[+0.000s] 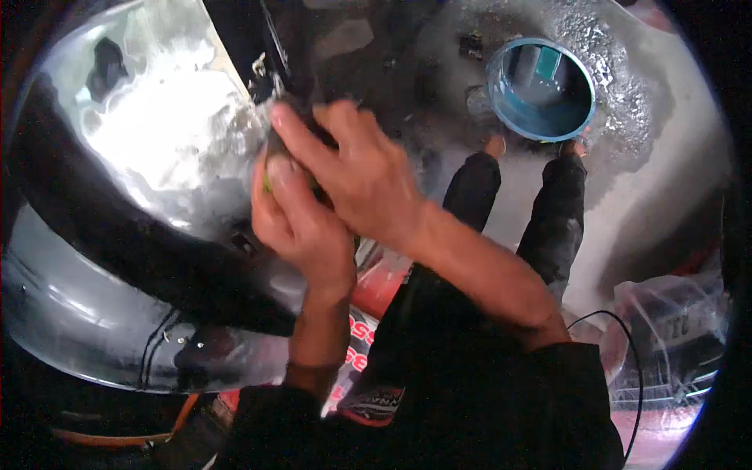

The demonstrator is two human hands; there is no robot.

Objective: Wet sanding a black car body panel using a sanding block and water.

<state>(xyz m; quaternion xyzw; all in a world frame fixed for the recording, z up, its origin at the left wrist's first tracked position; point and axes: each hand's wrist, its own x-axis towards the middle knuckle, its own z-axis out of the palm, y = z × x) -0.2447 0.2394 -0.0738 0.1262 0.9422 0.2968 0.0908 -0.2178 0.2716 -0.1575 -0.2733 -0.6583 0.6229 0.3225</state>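
Note:
My left hand is closed around a small, dark item with a yellow-green patch showing by the thumb. Its kind cannot be made out, as the fingers cover most of it. My right hand is curled over the same item from above, its index finger reaching to the end. Both hands meet at the lower end of a long black strip, where pale wet scraps cling. Beside them, on the left, lies a shiny wet metal surface with a bright glare.
A blue round tub with a green item inside stands at the far right, on wet floor. A curved metal rim runs along the left. Clear plastic wrapping and a black cable are at the lower right.

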